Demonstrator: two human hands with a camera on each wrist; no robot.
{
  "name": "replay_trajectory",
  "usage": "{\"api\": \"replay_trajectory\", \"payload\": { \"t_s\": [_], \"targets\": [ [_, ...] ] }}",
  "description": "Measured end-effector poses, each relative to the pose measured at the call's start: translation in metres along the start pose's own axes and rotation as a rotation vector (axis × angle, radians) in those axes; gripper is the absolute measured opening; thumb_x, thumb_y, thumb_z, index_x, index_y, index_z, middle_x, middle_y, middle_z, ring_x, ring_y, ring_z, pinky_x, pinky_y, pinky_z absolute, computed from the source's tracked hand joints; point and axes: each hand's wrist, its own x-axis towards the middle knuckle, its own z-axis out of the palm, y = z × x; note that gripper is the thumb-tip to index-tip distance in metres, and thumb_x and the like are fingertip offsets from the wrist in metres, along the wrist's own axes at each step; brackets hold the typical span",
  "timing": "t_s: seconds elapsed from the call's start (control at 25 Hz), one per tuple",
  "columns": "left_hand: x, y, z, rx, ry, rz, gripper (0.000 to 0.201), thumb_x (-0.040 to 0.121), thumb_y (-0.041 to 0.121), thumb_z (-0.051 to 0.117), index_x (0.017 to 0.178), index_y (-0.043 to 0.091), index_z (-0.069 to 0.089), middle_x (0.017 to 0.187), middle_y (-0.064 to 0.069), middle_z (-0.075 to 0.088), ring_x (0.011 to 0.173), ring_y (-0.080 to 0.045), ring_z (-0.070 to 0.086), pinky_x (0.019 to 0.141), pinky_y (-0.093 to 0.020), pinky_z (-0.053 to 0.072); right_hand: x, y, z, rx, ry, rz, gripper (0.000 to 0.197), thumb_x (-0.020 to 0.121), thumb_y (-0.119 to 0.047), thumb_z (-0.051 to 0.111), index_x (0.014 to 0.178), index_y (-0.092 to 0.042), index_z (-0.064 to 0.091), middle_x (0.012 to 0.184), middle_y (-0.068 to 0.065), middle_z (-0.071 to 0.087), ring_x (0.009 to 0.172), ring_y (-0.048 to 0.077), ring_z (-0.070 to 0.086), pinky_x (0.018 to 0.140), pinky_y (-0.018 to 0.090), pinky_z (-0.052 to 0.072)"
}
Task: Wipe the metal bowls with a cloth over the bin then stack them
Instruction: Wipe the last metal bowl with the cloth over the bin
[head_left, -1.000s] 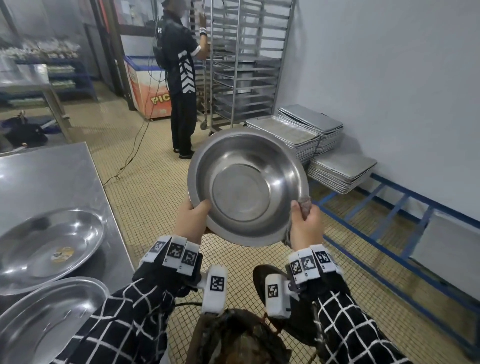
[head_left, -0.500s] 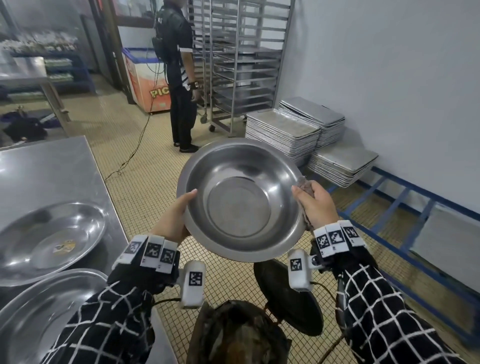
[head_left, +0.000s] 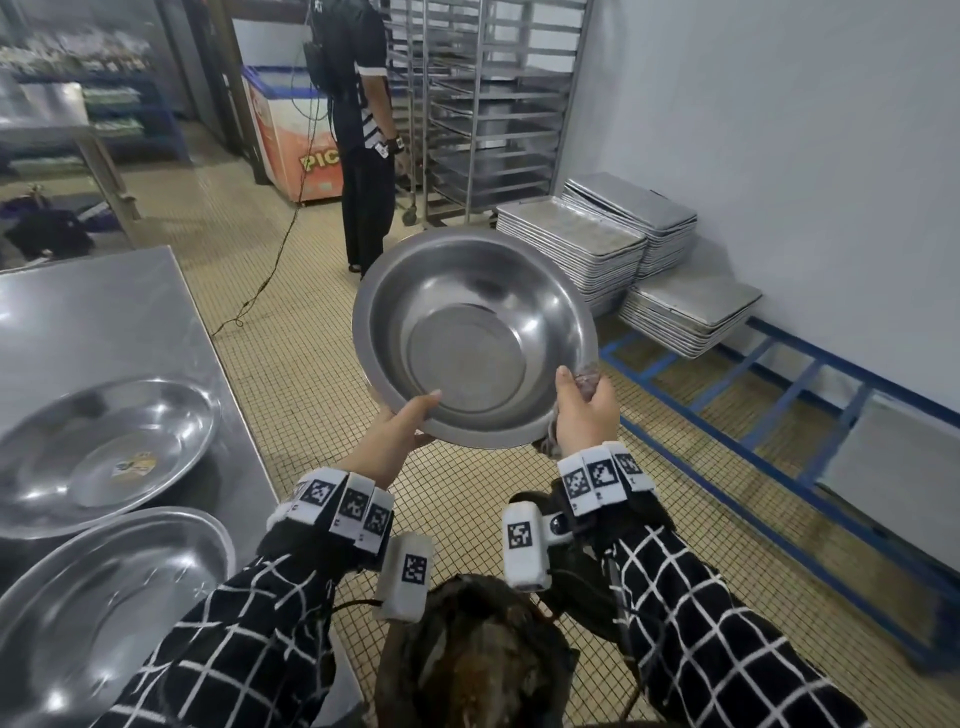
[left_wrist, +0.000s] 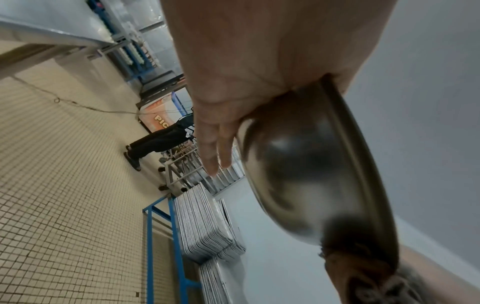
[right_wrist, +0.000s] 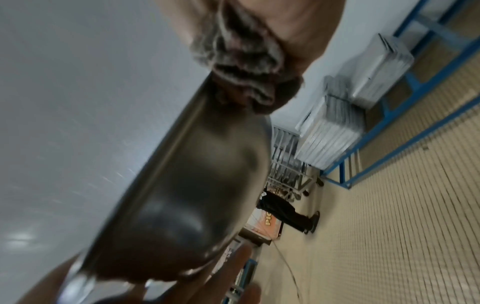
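Note:
I hold a metal bowl (head_left: 475, 338) tilted toward me above the dark bin (head_left: 478, 660). My left hand (head_left: 402, 431) pinches its near rim, thumb inside and fingers along the underside (left_wrist: 215, 152). My right hand (head_left: 582, 410) grips a grey-brown cloth (head_left: 588, 375) and presses it over the near-right rim. The right wrist view shows the bunched cloth (right_wrist: 241, 61) against the bowl's outer wall (right_wrist: 187, 195). Two more metal bowls (head_left: 98, 452) (head_left: 104, 608) lie on the steel table (head_left: 104, 312) at my left.
A person (head_left: 363, 135) stands by a tray rack (head_left: 493, 104) ahead, with a cable (head_left: 270, 280) trailing over the tiled floor. Stacks of metal trays (head_left: 623, 244) lie on a blue floor frame (head_left: 779, 415) along the right wall.
The right hand with the cloth has slid along the rim from the right side toward the near side. The left hand shifted right along the near rim. The person behind lowered an arm.

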Motion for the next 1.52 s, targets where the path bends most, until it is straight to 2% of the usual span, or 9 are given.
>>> {"api": "replay_trajectory", "payload": {
  "t_s": [0.12, 0.24, 0.4, 0.56, 0.8, 0.96, 1.16, 1.32, 1.52],
  "targets": [
    [0.006, 0.003, -0.028, -0.202, -0.112, 0.035, 0.084, 0.076, 0.052, 0.068, 0.14, 0.009, 0.035, 0.12, -0.014, 0.06, 0.104, -0.029, 0.064, 0.081, -0.045, 0.055, 0.019, -0.007, -0.025, -0.146, -0.137, -0.035, 0.023, 0.092, -0.036, 0.057, 0.1, -0.014, 0.056, 0.096, 0.0, 0.062, 0.09, 0.019, 0.063, 0.077, 0.033, 0.048],
    [-0.006, 0.011, -0.038, -0.236, -0.171, 0.037, 0.047, 0.094, 0.045, 0.045, 0.113, 0.006, 0.063, 0.092, -0.009, 0.071, 0.082, -0.025, 0.068, 0.075, -0.039, 0.055, 0.025, -0.014, -0.04, -0.239, -0.29, -0.066, 0.023, 0.091, -0.037, 0.058, 0.102, -0.017, 0.062, 0.096, 0.002, 0.067, 0.09, 0.018, 0.065, 0.08, 0.033, 0.051],
    [-0.011, 0.007, -0.023, -0.261, 0.072, 0.068, 0.036, 0.1, 0.031, 0.038, 0.092, 0.011, 0.067, 0.079, -0.005, 0.071, 0.077, -0.022, 0.066, 0.079, -0.037, 0.049, 0.009, -0.011, -0.025, -0.162, -0.163, -0.071, 0.031, 0.093, -0.04, 0.054, 0.107, -0.013, 0.058, 0.094, -0.001, 0.063, 0.087, 0.017, 0.063, 0.067, 0.026, 0.046],
    [-0.011, 0.005, -0.002, -0.16, 0.095, 0.07, 0.034, 0.101, 0.031, 0.039, 0.097, 0.01, 0.065, 0.093, -0.009, 0.071, 0.094, -0.025, 0.065, 0.089, -0.039, 0.051, -0.009, -0.007, 0.0, -0.004, -0.109, -0.004, 0.034, 0.094, -0.047, 0.045, 0.114, -0.02, 0.05, 0.103, -0.001, 0.061, 0.093, 0.018, 0.062, 0.081, 0.037, 0.053],
    [-0.016, -0.009, 0.011, 0.253, -0.108, 0.157, 0.039, 0.095, 0.05, 0.043, 0.124, 0.026, 0.051, 0.121, 0.001, 0.062, 0.111, -0.015, 0.06, 0.095, -0.035, 0.05, -0.021, -0.003, 0.01, 0.118, -0.065, -0.003, 0.022, 0.089, -0.031, 0.062, 0.105, -0.022, 0.048, 0.099, -0.004, 0.059, 0.089, 0.014, 0.062, 0.078, 0.031, 0.054],
    [-0.008, -0.005, -0.02, -0.157, -0.008, 0.141, 0.068, 0.083, 0.042, 0.059, 0.14, 0.035, 0.024, 0.124, -0.003, 0.055, 0.102, -0.025, 0.066, 0.083, -0.049, 0.055, 0.007, -0.004, -0.016, 0.04, -0.104, -0.045, 0.033, 0.087, -0.029, 0.064, 0.117, -0.018, 0.055, 0.105, 0.0, 0.063, 0.09, 0.016, 0.064, 0.082, 0.035, 0.054],
    [-0.002, -0.004, -0.045, -0.158, -0.1, -0.057, 0.052, 0.088, 0.05, 0.048, 0.115, 0.006, 0.058, 0.091, -0.011, 0.068, 0.073, -0.024, 0.068, 0.064, -0.038, 0.056, 0.018, 0.003, -0.037, -0.135, -0.324, -0.009, 0.029, 0.081, -0.042, 0.067, 0.1, -0.02, 0.063, 0.098, 0.002, 0.069, 0.092, 0.022, 0.066, 0.087, 0.042, 0.053],
    [-0.003, -0.013, -0.03, -0.042, 0.149, -0.049, 0.044, 0.095, 0.041, 0.041, 0.103, 0.002, 0.061, 0.086, -0.016, 0.067, 0.072, -0.025, 0.065, 0.068, -0.036, 0.051, 0.005, 0.008, -0.031, -0.052, -0.257, 0.0, 0.02, 0.088, -0.037, 0.061, 0.102, -0.023, 0.058, 0.099, -0.002, 0.064, 0.085, 0.012, 0.064, 0.069, 0.027, 0.05],
    [-0.01, -0.01, 0.015, 0.095, -0.02, -0.06, 0.034, 0.102, 0.027, 0.032, 0.1, 0.008, 0.06, 0.099, -0.008, 0.068, 0.094, -0.02, 0.065, 0.087, -0.041, 0.055, -0.008, 0.01, -0.006, 0.075, -0.146, 0.018, 0.021, 0.092, -0.031, 0.057, 0.108, -0.024, 0.047, 0.095, -0.01, 0.056, 0.082, 0.006, 0.058, 0.059, 0.018, 0.044]
  ]
}}
